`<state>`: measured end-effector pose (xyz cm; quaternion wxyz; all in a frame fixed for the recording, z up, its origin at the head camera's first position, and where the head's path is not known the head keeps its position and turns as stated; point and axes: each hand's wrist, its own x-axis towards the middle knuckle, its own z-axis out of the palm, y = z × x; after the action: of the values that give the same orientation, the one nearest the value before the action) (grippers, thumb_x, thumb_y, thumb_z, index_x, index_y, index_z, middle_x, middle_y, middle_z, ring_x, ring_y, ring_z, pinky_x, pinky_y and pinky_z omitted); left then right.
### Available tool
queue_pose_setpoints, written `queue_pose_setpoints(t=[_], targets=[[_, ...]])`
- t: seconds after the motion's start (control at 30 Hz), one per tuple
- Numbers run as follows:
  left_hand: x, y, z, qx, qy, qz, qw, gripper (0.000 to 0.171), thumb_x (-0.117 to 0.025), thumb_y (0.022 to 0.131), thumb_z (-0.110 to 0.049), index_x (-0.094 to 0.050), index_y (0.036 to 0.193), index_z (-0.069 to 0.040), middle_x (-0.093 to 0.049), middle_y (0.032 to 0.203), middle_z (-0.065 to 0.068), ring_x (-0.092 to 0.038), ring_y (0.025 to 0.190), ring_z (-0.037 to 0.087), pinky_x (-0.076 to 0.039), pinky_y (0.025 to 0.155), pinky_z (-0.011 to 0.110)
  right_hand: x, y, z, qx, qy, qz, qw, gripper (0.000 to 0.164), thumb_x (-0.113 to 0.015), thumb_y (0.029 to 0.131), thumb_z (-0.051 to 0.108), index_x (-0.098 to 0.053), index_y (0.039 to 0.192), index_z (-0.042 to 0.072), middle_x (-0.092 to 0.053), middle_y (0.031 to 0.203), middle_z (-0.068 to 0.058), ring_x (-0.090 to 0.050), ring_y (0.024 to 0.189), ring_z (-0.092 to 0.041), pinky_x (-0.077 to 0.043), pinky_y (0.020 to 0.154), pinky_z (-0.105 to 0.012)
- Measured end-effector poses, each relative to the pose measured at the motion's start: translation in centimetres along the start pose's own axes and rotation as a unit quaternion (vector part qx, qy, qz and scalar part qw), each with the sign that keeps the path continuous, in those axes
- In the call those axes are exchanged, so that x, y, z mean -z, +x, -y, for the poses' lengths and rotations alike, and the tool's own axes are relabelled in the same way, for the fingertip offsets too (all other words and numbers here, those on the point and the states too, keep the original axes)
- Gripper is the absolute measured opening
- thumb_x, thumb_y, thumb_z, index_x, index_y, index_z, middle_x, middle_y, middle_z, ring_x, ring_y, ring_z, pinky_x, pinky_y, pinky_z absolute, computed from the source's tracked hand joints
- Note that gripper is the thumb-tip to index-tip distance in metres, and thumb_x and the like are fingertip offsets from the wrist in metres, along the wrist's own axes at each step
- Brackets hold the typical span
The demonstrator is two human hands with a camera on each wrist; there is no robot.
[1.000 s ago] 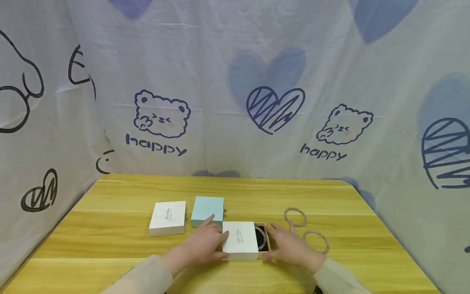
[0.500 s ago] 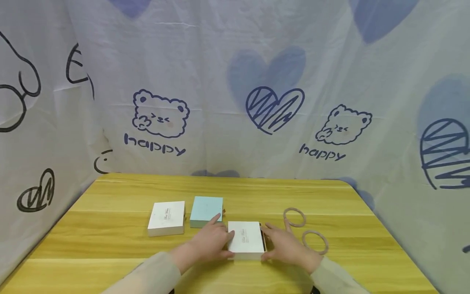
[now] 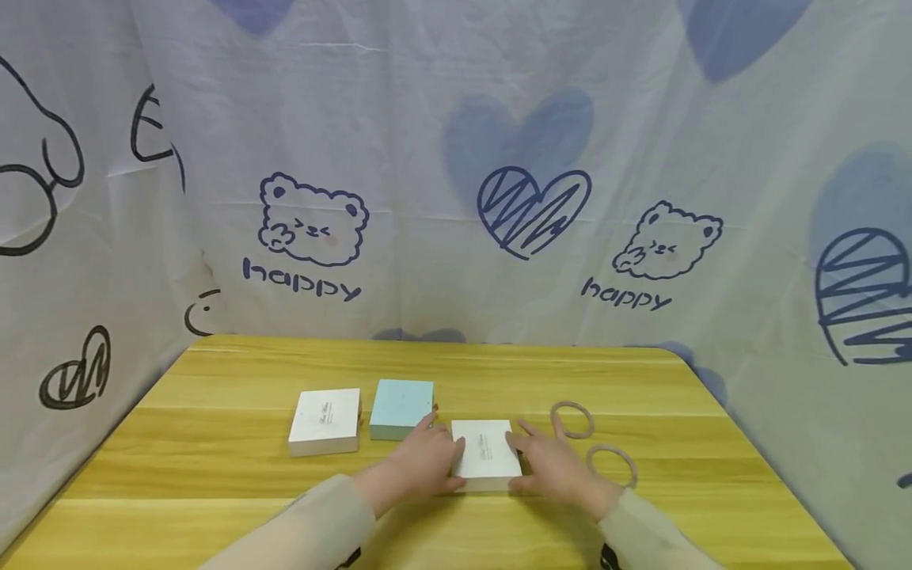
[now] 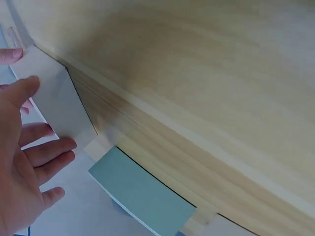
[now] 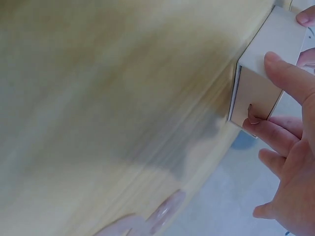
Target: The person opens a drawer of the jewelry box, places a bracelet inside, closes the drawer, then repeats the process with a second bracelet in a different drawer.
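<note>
White drawer box (image 3: 488,453) is lying on the wood-grain tabletop (image 3: 214,443), between both hands. Left hand (image 3: 420,461) is gripping its left end; right hand (image 3: 557,469) is gripping the right end, one finger touching the ribbon pull (image 5: 253,115). Change: the drawer (image 5: 258,91), partly out a second ago and showing an inner bangle, is now sitting flush. Judgement: closing this box is looking all but finished. Pale blue box (image 3: 401,408) and second white box (image 3: 326,416) are standing leftward; far bangle (image 3: 570,403) and near bangle (image 3: 633,465) are lying loose, rightward.
</note>
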<state>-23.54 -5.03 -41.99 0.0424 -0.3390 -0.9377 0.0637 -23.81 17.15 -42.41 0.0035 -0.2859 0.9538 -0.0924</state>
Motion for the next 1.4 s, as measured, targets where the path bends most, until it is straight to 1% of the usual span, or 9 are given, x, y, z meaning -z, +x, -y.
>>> queue_pose_setpoints(t=[0.13,0.27,0.4,0.6,0.7,0.97,1.23,1.33,1.4], targets=[[-0.1,1.3,-0.4,0.025,0.044,0.004,0.9987,0.05,-0.059,0.086,-0.051,-0.064,0.116,-0.011,-0.07,0.104,0.002,-0.06,0.108,0.018,-0.032,0.111,0.045,0.0,0.6,-0.7,-0.014,-0.025,-0.014,0.999,0.064,-0.075,0.075,0.033,-0.056,0.126,0.0,-0.058,0.129,-0.014,-0.041,0.133,-0.036,-0.009,0.107,-0.071],[-0.3,2.6,-0.5,0.047,0.076,0.008,0.9959,0.049,-0.056,0.089,-0.051,-0.063,0.118,-0.012,-0.069,0.108,0.001,-0.06,0.11,0.018,-0.033,0.11,0.044,-0.1,1.5,-1.5,-0.032,-0.043,-0.024,0.998,0.064,-0.075,0.076,0.032,-0.055,0.128,0.0,-0.059,0.129,-0.015,-0.04,0.132,-0.037,-0.01,0.106,-0.072],[-0.4,3.8,-0.4,0.066,0.078,0.011,0.9947,0.045,-0.056,0.089,-0.049,-0.063,0.115,-0.012,-0.069,0.108,0.0,-0.06,0.108,0.017,-0.033,0.11,0.043,0.0,2.3,-2.0,-0.048,-0.053,-0.022,0.997,0.063,-0.075,0.077,0.03,-0.054,0.129,0.001,-0.059,0.129,-0.014,-0.04,0.132,-0.036,-0.012,0.105,-0.073],[-0.7,5.1,-0.2,0.087,0.054,0.027,0.9944,0.048,-0.055,0.09,-0.046,-0.059,0.123,-0.013,-0.066,0.115,0.001,-0.057,0.113,0.019,-0.029,0.113,0.044,0.3,2.9,-2.4,-0.075,-0.043,-0.007,0.996,0.062,-0.073,0.08,0.029,-0.052,0.131,0.001,-0.057,0.131,-0.015,-0.037,0.135,-0.037,-0.007,0.105,-0.073],[-0.9,5.4,-0.1,0.093,0.048,0.03,0.994,0.049,-0.055,0.091,-0.047,-0.057,0.126,-0.013,-0.065,0.118,0.0,-0.057,0.114,0.019,-0.028,0.113,0.045,0.3,3.0,-2.5,-0.082,-0.039,-0.004,0.996,0.062,-0.072,0.08,0.029,-0.051,0.132,0.001,-0.057,0.131,-0.014,-0.036,0.135,-0.037,-0.007,0.106,-0.073],[-0.9,5.8,0.1,0.1,0.036,0.028,0.9939,0.051,-0.054,0.091,-0.046,-0.053,0.131,-0.014,-0.062,0.124,0.001,-0.055,0.118,0.02,-0.027,0.114,0.046,0.4,3.2,-2.7,-0.087,-0.051,-0.001,0.995,0.063,-0.069,0.083,0.031,-0.048,0.134,0.0,-0.057,0.131,-0.013,-0.037,0.135,-0.036,-0.009,0.106,-0.072],[-0.9,6.3,0.1,0.107,0.04,0.037,0.9928,0.053,-0.052,0.092,-0.047,-0.05,0.135,-0.016,-0.059,0.129,0.0,-0.053,0.121,0.019,-0.027,0.114,0.047,0.5,3.4,-2.8,-0.098,-0.055,0.004,0.994,0.063,-0.067,0.085,0.03,-0.046,0.136,0.0,-0.057,0.131,-0.014,-0.037,0.134,-0.038,-0.011,0.106,-0.072],[-0.7,6.1,0.5,0.11,0.017,0.04,0.993,0.059,-0.052,0.091,-0.05,-0.045,0.139,-0.015,-0.053,0.137,0.002,-0.047,0.128,0.021,-0.025,0.114,0.049,0.5,3.3,-2.8,-0.1,-0.051,0.007,0.994,0.066,-0.067,0.085,0.032,-0.043,0.138,0.0,-0.053,0.135,-0.016,-0.034,0.135,-0.039,-0.012,0.107,-0.071],[-0.5,5.8,1.2,0.113,-0.02,0.042,0.9925,0.068,-0.053,0.089,-0.053,-0.04,0.142,-0.012,-0.046,0.143,0.006,-0.041,0.133,0.025,-0.021,0.115,0.051,0.4,3.2,-2.9,-0.099,-0.048,0.007,0.994,0.07,-0.067,0.085,0.034,-0.04,0.139,-0.001,-0.049,0.138,-0.018,-0.032,0.136,-0.04,-0.012,0.107,-0.071]])
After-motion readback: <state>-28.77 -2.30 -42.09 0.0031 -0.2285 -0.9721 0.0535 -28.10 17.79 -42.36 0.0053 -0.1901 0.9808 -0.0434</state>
